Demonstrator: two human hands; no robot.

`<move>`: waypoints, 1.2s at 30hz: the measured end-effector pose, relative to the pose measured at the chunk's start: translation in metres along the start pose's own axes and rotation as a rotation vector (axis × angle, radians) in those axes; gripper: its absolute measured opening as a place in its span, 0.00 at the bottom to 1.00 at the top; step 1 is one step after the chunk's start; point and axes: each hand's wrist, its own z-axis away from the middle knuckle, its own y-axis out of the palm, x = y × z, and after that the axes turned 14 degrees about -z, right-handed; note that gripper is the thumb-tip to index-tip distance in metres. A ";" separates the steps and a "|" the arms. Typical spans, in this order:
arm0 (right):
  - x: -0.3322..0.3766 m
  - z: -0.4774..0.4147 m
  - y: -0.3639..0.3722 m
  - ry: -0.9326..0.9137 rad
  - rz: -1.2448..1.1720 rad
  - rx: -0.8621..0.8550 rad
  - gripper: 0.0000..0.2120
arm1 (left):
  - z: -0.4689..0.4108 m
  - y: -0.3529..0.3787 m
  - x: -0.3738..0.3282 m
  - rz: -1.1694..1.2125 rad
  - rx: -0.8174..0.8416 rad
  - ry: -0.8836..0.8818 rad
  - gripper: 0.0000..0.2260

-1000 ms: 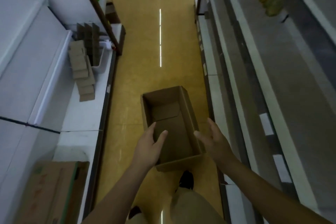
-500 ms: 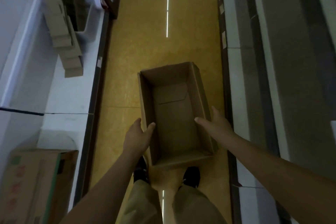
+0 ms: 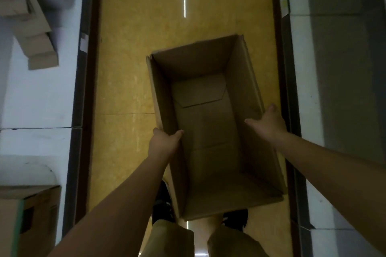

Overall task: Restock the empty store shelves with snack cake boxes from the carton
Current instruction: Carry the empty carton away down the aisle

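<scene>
Left shelf [image 3: 41, 100]: a stepped row of small boxes [image 3: 39, 54] at the far end, a second brown carton [image 3: 35, 215] at the near end.

Carton [image 3: 196, 64], mid-aisle, holds nothing, so this one looks fully unloaded. Judged from the bare shelf surface, more stocking remains, probably from another carton.

Left hand [image 3: 165, 144] grasps the carton's left wall, thumb inside. Right hand [image 3: 269, 125] grasps the right wall, thumb inside, fingers outside. The carton lies between both hands, over the feet.

Right shelf [image 3: 305, 94]: white surface showing.
</scene>
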 end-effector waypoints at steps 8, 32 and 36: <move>-0.016 -0.037 0.019 0.015 -0.043 -0.008 0.17 | -0.059 0.017 0.010 0.025 -0.022 0.000 0.14; 0.078 0.096 -0.044 -0.125 -0.305 -0.165 0.16 | 0.059 -0.116 -0.049 0.065 -0.198 0.260 0.17; 0.097 0.124 -0.071 -0.176 -0.315 -0.177 0.16 | 0.095 -0.140 -0.060 0.075 -0.224 0.315 0.18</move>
